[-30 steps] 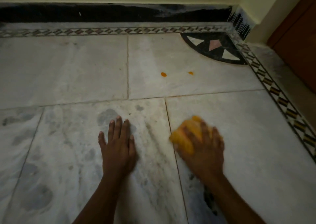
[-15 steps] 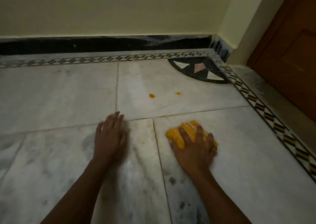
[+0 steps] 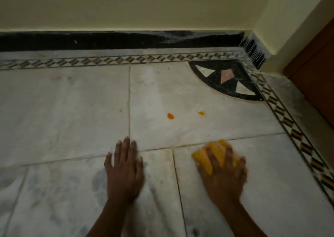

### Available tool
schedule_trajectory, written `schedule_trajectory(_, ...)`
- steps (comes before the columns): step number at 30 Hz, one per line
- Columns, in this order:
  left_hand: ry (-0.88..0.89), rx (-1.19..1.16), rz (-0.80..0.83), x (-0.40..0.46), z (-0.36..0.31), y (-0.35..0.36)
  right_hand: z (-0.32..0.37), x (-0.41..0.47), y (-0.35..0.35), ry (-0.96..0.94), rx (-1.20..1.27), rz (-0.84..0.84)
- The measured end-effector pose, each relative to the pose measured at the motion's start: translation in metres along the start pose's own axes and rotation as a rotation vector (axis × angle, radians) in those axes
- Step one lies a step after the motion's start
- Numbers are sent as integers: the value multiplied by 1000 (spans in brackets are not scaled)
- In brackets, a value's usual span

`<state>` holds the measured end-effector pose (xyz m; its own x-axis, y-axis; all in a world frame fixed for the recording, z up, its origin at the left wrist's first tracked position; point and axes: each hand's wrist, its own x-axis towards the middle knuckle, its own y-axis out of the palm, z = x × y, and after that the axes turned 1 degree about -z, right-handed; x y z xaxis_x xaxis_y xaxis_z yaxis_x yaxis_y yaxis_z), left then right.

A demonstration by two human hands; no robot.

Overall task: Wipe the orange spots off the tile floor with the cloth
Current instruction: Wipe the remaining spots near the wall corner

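The pale marble tile floor [image 3: 63, 110] is veined grey, its slabs split by thin joints, with a patterned border strip [image 3: 108, 61] along the wall. Two orange spots [image 3: 170, 116] sit apart on one slab. Nearer, a left hand [image 3: 124, 169] lies flat on it, and a right hand [image 3: 224, 171] presses a yellow cloth [image 3: 207, 157] down.

Bare tile floor [image 3: 207, 128] is seen at twelve o'clock of the right hand [image 3: 223, 173]; the wall [image 3: 126, 7] bounds it beyond.
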<state>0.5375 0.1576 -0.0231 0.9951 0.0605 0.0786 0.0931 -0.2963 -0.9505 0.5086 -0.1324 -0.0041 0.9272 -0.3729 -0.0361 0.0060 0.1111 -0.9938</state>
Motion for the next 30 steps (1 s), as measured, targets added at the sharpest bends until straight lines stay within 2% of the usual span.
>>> schedule_trajectory(2,-8,10,7,2,1,1,40,37,2,103,57,80)
schedule_trajectory(6,0,-6,-10,3,-1,-1,90,47,6,-220,33,109)
schedule_trajectory(8,-9,-17,-16,5,1,-3,83,18,-4,-350,-55,162)
schedule_trajectory(10,-14,-31,10,3,-1,-7,59,-1,-14,-367,-38,199)
schedule_trajectory(13,-9,-38,7,6,-1,-7,36,12,-18,-227,-32,174)
schedule_trajectory(16,-18,-32,-2,4,0,-1,62,65,-14,68,8,163)
schedule_trajectory(18,-9,-37,-13,3,1,2,92,97,-11,176,107,221)
schedule_trajectory(19,-14,-34,-28,5,1,2,102,105,-8,148,137,234)
schedule_trajectory(21,-23,-28,-19,5,3,3,100,94,1,-37,62,201)
schedule_trajectory(23,-26,-30,-10,2,0,1,71,67,-6,-221,-15,211)
schedule_trajectory(24,-25,-30,-13,1,1,0,55,56,-13,-234,-19,215)
schedule_trajectory(27,-39,-35,-14,3,-2,-3,27,80,-23,-37,15,159)
schedule_trajectory(30,-26,-22,-17,3,-1,2,65,140,-11,185,116,185)
